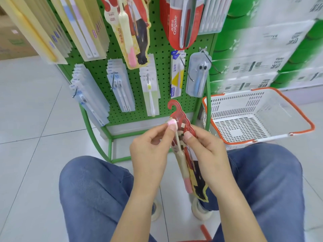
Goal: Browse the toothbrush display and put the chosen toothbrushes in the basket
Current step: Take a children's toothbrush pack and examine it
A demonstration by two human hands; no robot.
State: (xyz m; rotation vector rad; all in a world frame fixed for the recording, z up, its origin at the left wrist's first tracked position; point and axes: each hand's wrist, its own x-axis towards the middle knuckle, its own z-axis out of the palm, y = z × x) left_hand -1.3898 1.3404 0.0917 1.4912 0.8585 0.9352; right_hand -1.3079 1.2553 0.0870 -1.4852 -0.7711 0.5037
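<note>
both hands on one carded toothbrush

directly beyond the hands stands the green pegboard display [158,55], hung with packaged toothbrushes. to the right of the right hand, on the floor, sits the white basket [258,117] with its orange rim. between the two hands is a red carded toothbrush pack [183,154], tilted, hook end up. the left hand [150,152] pinches its pink brush head between thumb and forefinger; the right hand [208,152] grips the card's edge, thumb pressed on its front.
</note>
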